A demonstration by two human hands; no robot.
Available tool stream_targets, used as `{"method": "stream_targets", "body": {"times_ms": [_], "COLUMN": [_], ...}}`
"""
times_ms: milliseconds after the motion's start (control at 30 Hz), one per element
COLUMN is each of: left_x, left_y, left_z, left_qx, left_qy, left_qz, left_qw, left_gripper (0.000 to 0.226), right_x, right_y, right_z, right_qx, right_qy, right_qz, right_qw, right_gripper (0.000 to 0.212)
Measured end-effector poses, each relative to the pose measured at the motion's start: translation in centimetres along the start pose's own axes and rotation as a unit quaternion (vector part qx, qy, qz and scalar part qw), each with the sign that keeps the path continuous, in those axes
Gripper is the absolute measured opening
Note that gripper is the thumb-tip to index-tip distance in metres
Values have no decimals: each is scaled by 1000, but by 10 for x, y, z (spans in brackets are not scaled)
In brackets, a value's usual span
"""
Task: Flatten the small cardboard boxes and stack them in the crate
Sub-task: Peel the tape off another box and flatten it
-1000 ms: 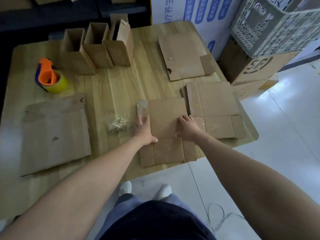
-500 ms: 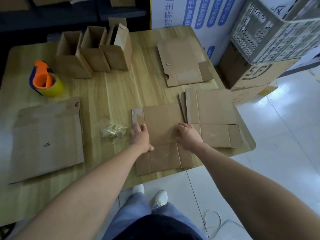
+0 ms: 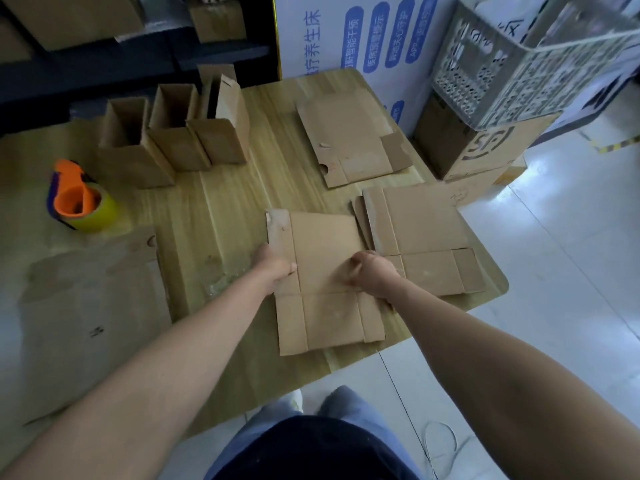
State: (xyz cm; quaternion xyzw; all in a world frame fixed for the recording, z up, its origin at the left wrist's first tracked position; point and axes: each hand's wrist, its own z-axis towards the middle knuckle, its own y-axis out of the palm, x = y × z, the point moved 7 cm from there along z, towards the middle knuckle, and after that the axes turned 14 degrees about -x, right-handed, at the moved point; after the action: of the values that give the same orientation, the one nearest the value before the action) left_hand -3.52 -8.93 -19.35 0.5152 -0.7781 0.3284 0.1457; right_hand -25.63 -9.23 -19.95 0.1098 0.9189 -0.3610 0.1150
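As left hand (image 3: pixel 275 268) grips, flat creased cardboard (image 3: pixel 325 251)

In front of you stands a light wooden table (image 3: pixel 221 209) with rounded corners, its grain running away from you. To your right lies a glossy white tiled floor (image 3: pixel 571 271) that mirrors bright light in pale patches. Behind the table you see dark shelving (image 3: pixel 221 53) on the left and a white board with blue rounded labels (image 3: pixel 332 36) just beside it. A large brown carton with a round printed mark (image 3: pixel 491 150) stands right of the table. A yellow-and-black striped strip (image 3: pixel 616 146) marks the floor far right; a thin pale cable (image 3: pixel 446 441) loops on the tiles at lower right.
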Motion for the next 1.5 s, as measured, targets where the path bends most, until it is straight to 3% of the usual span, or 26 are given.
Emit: {"method": "stream_targets", "body": {"times_ms": [367,500,633,733,833,1033,1200,1333,1500], "left_x": [-9,-7,3,6,3,11,40,83,118], "left_y": [18,37,43,45,48,11,-17,24,112], "left_z": [17,21,18,13,14,10,3,3,11], "left_qx": [51,41,32,23,-8,-58,-53,-105,-137], "left_qy": [-49,-74,-100,-113,-112,-113,-80,-22,-1], "left_qz": [-34,18,149,168,119,-3,-94,-219,-174], "left_qw": [997,996,983,979,987,992,991,970,975], "left_gripper": [76,59,37,59,63,61,48,37,44], "right_x": [11,21,18,4,-1,-8,-20,10,100], "right_y": [-15,-26,-60,-81,-84,-84,-120,-161,-175], "right_z": [3,6,12,25,35,51,47,43,40], "right_qx": [-36,-59,-7,6,-19,-57,-23,35,48], "right_qy": [53,68,41,-2,-12,-49,-82,-37,50], "right_qz": [-125,-154,-168,-152,-131,-99,97,98,121], "right_qw": [990,984,985,988,991,992,992,994,990], "right_gripper": [34,33,26,17,7,31,58,70,76]}}
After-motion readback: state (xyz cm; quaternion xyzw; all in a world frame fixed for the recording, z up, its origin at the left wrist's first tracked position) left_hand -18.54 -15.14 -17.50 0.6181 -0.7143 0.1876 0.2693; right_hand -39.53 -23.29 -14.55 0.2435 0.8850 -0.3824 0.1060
